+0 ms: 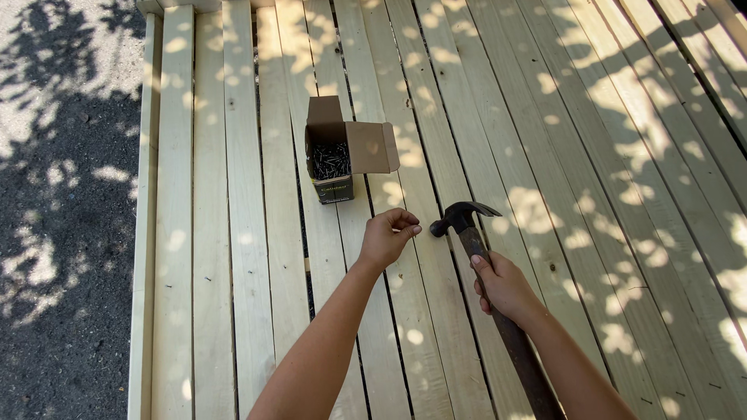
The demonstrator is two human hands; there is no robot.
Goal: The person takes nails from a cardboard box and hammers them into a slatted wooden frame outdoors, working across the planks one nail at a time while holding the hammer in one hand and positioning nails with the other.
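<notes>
Over deck boards (233, 194), right hand (504, 286) grips hammer (467, 225).

Right hand (504, 286) gripping claw hammer (482, 264), left hand (387, 236) pinched beside nail box (336, 159).

My hammer (465, 222) has a black head and a dark brown handle. The boards (545, 155) are pale yellow wood — dappled with leaf shadow. The box (336, 152) is brown card, black below — dark nails (331, 161) inside.

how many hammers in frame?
1: a dark claw hammer with a brown handle, held in the right hand, its head beside the left hand. No others visible.
</notes>
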